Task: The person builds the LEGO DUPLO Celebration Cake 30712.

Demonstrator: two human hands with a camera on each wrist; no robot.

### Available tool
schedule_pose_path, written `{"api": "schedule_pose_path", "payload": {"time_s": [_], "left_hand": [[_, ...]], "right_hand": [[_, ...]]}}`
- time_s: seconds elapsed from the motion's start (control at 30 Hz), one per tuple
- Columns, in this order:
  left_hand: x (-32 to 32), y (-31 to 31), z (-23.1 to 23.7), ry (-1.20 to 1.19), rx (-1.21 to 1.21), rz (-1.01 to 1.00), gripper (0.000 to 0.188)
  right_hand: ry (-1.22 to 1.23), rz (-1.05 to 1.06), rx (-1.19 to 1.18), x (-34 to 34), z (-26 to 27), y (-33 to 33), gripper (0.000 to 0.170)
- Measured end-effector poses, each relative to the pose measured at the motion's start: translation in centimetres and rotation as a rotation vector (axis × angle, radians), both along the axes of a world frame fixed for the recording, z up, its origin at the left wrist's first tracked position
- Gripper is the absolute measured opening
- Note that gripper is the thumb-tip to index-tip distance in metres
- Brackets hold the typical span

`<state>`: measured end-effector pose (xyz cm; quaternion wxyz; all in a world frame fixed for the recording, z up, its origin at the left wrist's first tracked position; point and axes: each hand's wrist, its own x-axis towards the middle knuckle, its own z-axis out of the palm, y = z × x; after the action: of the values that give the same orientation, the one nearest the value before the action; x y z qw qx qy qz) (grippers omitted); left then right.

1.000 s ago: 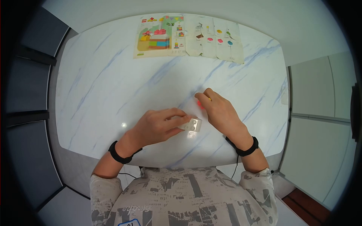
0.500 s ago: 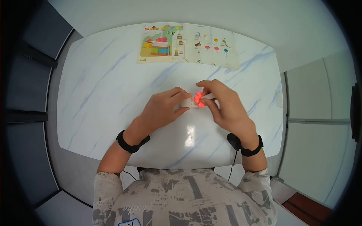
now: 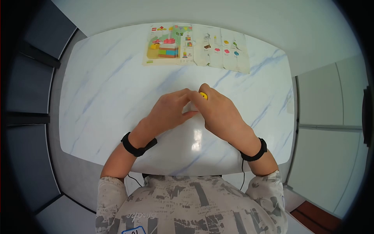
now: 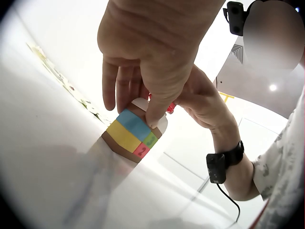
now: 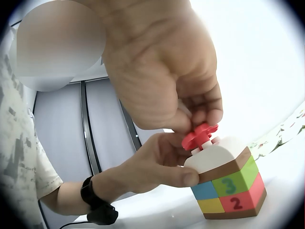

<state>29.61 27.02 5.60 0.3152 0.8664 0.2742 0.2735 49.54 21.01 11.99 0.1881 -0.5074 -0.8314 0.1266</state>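
Observation:
A block stack (image 5: 238, 183) stands on the table, with brown layers, coloured blocks marked 3 and 2, and a rounded white brick (image 5: 221, 155) on top. Thumb and fingers of the left hand (image 3: 167, 109) (image 4: 147, 52) hold the stack from opposite sides near its top. Above it, the right hand (image 3: 224, 113) (image 5: 162, 67) pinches a red flower-shaped piece (image 5: 200, 136) at the white brick's studs; whether it is pressed fully on I cannot tell. In the head view a round yellow piece (image 3: 203, 95) shows by the right fingers, while the hands hide the stack.
A leaflet with block pictures (image 3: 163, 45) and its creased pages (image 3: 222, 50) lie flat at the table's far edge. The marbled white table (image 3: 105, 97) ends just in front of the person's shirt. Cables hang from the wrist cameras.
Both hands first moved forward over the table. Since then, the right hand has turned and shifted left over the stack, covering the red piece in the head view; the yellow piece has come into sight.

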Motion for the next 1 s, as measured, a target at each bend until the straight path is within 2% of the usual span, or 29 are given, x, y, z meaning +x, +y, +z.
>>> {"api": "schedule_pose_path", "payload": {"time_s": [0.1, 0.23, 0.33, 0.43, 0.5, 0.53, 0.63, 0.93, 1.0], "left_hand": [[-0.3, 0.1, 1.0, 0.098, -0.088, 0.006, 0.041], [-1.5, 1.4, 2.8, 0.205, -0.111, -0.029, 0.055], [-1.6, 3.7, 3.2, 0.311, -0.030, 0.013, 0.067], [-1.3, 7.0, 0.6, 0.355, 0.128, 0.109, 0.074], [-1.0, 9.5, -2.1, 0.354, 0.269, 0.164, 0.074], [-1.2, 10.3, -2.9, 0.475, 0.254, 0.190, 0.071], [-2.0, 11.6, -4.1, 0.560, 0.357, 0.187, 0.068], [-1.2, 11.0, -2.9, 0.652, 0.311, 0.216, 0.066], [-0.9, 10.3, -2.4, 0.669, 0.366, 0.244, 0.069]], "right_hand": [[-0.001, 0.002, 0.036, 0.3, -0.6, -0.3, 0.059], [-0.031, -0.011, 0.056, 0.7, -0.3, -0.9, 0.077], [-0.087, -0.040, -0.041, 0.7, 0.2, -0.9, 0.088], [-0.076, -0.028, 0.004, 0.7, 0.0, -0.7, 0.078], [-0.052, -0.017, 0.092, 1.1, -1.2, -0.6, 0.064], [-0.041, -0.012, 0.136, 1.3, -1.5, -0.6, 0.058], [-0.016, -0.017, 0.138, 1.5, -1.3, -0.9, 0.044], [-0.094, -0.014, 0.143, 5.7, -1.5, -2.0, 0.035], [-0.078, -0.024, 0.160, 5.7, -1.7, -2.0, 0.040]]}}
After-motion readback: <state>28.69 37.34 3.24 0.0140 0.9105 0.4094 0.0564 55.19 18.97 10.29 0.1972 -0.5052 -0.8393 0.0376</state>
